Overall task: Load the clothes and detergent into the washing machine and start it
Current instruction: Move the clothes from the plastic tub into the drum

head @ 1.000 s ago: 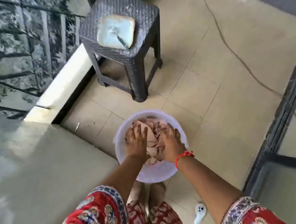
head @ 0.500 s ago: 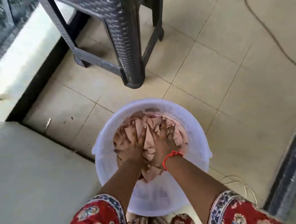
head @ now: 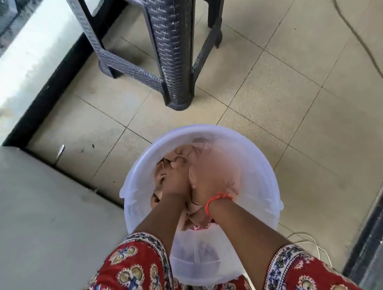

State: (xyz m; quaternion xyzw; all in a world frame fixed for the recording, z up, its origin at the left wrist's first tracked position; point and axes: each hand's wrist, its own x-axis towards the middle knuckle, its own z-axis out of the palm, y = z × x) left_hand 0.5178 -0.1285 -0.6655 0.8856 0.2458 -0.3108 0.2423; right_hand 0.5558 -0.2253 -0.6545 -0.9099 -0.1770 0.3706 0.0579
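A white translucent bucket (head: pixel 253 163) stands on the tiled floor right below me, holding a bundle of pale pink clothes (head: pixel 182 156). Both my hands are down inside it. My left hand (head: pixel 176 180) is closed around a bunch of the pink fabric. My right hand (head: pixel 208 186), with a red thread on its wrist, is pressed into the clothes beside it and is partly covered by cloth, gripping the same bundle. No detergent is in view.
A dark woven plastic stool (head: pixel 170 55) stands just beyond the bucket. A pale grey flat surface (head: pixel 33 224) fills the left foreground. A dark cable (head: pixel 357 36) runs over the floor at the right, a white cord (head: pixel 310 243) lies by a dark door frame (head: pixel 377 222).
My head has come down much closer to the bucket. Both hands went from lying spread on top of the clothes to pushing in and closing on the fabric.
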